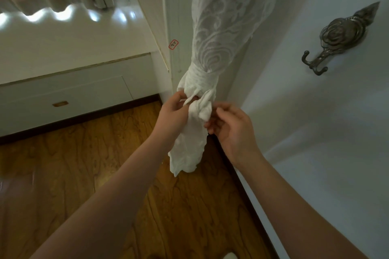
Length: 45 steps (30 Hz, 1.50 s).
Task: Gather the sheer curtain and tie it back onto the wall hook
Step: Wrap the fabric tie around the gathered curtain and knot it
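White lace fabric is pinched in the left hand, whose fingers curl on a fold at the knot of the gathered sheer patterned curtain. Just beside it, the right hand hovers with loosely curled fingers at the knot's other side, holding nothing. Below hangs the curtain's bunched tail, over wood-grain flooring. Well apart on the pale wall sits an ornate dark metal rose-shaped hook, bare.

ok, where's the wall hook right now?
Head view, upper right: the hook is on the white wall, right of the knotted curtain, bare and untouched.
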Motion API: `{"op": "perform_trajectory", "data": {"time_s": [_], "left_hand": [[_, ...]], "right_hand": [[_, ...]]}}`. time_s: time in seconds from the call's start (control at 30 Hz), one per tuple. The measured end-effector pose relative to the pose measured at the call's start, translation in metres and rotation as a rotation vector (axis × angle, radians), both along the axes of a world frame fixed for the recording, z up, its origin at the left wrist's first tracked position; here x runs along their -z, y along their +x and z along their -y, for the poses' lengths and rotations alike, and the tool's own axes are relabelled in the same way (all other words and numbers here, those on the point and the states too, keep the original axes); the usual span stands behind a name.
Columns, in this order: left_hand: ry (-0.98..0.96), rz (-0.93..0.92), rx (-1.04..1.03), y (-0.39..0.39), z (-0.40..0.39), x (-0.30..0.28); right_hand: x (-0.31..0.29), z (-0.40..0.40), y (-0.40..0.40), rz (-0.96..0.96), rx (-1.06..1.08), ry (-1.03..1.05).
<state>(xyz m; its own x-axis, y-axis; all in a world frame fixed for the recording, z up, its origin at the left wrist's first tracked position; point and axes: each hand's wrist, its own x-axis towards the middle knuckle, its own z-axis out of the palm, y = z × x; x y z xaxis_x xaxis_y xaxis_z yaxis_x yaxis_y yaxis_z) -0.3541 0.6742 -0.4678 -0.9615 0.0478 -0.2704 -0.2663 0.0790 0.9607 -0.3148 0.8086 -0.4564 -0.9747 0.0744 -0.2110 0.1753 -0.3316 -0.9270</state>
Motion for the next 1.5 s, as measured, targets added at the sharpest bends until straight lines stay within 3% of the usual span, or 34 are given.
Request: {"op": "perform_trajectory", "data": {"time_s": [0.07,0.2,0.43,0.53,0.63,0.73,0.87,1.07,1.13,1.27,1.33,1.5], "left_hand": [[0.009,-0.017,0.009,0.000,0.000,0.000],[-0.017,-0.019,0.016,0.000,-0.001,-0.003],[-0.176,-0.003,-0.013,-0.010,0.000,-0.007],[-0.184,-0.012,0.006,-0.011,0.000,-0.008],[-0.193,-0.007,0.021,-0.006,-0.005,-0.006],[-0.205,0.009,0.002,-0.005,-0.007,-0.004],[-0.205,0.015,0.006,-0.004,-0.009,-0.005],[-0.192,0.036,-0.023,-0.004,-0.006,-0.006],[-0.166,0.035,-0.042,-0.004,-0.003,-0.008],[-0.163,0.039,-0.022,-0.003,0.000,-0.006],[-0.171,0.028,-0.016,-0.002,-0.001,-0.005],[-0.202,0.016,-0.021,-0.002,0.000,0.003]], "right_hand": [[-0.004,0.001,-0.009,0.046,-0.023,-0.014],[-0.001,0.001,-0.012,0.025,-0.139,0.277],[0.026,-0.006,0.013,0.033,0.145,0.742],[0.026,-0.011,0.022,-0.092,0.097,0.647],[0.013,-0.012,0.018,-0.160,-0.024,0.278],[0.001,-0.010,0.002,-0.019,0.016,-0.102],[-0.004,-0.006,-0.015,0.131,-0.097,0.173],[-0.004,-0.004,-0.016,0.107,-0.095,0.600],[-0.002,-0.006,-0.014,0.115,-0.064,0.598],[-0.004,-0.004,-0.018,0.148,-0.041,0.239],[-0.007,0.000,-0.023,0.170,-0.063,0.155],[-0.005,0.006,-0.029,0.140,-0.138,0.562]]}}
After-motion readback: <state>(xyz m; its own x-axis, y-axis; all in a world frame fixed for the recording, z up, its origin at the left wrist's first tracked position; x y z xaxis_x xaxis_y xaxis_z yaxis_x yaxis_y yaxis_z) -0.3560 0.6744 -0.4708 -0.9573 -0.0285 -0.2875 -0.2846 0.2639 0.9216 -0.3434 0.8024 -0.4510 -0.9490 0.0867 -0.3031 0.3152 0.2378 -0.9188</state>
